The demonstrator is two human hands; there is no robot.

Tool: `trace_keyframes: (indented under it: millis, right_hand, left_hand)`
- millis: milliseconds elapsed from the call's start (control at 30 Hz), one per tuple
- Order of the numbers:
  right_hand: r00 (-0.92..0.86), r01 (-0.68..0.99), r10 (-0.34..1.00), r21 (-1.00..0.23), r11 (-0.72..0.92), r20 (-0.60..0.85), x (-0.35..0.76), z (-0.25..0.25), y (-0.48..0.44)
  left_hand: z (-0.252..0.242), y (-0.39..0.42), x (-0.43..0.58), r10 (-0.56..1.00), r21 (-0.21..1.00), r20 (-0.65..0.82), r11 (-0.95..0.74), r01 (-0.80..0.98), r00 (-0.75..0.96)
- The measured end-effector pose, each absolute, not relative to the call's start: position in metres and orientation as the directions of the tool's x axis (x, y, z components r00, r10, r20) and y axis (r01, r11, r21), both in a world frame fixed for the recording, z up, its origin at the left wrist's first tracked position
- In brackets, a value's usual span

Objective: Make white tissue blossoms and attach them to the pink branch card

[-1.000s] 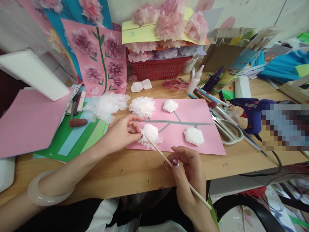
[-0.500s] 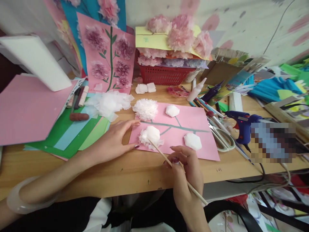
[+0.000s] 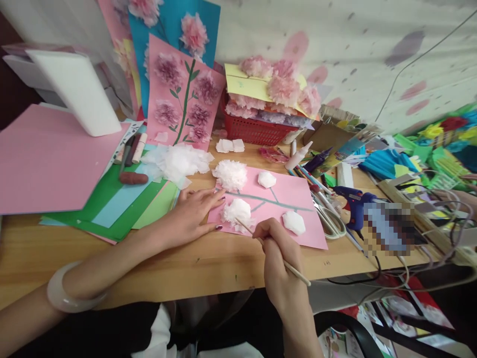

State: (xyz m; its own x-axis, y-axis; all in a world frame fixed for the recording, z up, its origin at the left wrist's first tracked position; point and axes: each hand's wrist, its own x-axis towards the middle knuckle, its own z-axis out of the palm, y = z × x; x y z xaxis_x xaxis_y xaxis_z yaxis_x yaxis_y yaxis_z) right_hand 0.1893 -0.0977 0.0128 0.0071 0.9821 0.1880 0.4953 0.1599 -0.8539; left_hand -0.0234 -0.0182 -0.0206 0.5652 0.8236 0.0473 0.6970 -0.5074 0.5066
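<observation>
Head camera: my right hand [image 3: 278, 251] has its fingers closed around a thin wooden stick [image 3: 274, 254], whose tip touches the white tissue flower [image 3: 236, 212] on the pink card [image 3: 298, 199]. My left hand [image 3: 192, 219] lies flat, fingers spread, on the bench [image 3: 208, 263] at the card's left edge.

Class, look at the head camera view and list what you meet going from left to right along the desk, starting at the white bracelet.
White bracelet → left hand → fluffed white tissue flower → right hand gripping a wooden stick → flat white tissue stack → scissors → blue glue gun.
</observation>
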Motion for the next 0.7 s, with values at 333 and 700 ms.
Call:
trace_keyframes:
  millis: [333, 700]
  right_hand:
    - [0.262, 0.363, 0.940, -0.925, 0.115, 0.219, 0.203, 0.009, -0.127]
    - [0.270, 0.309, 0.900, -0.916, 0.255, 0.342, 0.218, 0.016, -0.127]
  left_hand:
    - [-0.015, -0.016, -0.022, 0.833, 0.441, 0.005, -0.498, 0.747, 0.553]
    - [0.021, 0.005, -0.056, 0.929, 0.301, 0.233, -0.350, 0.887, 0.288]
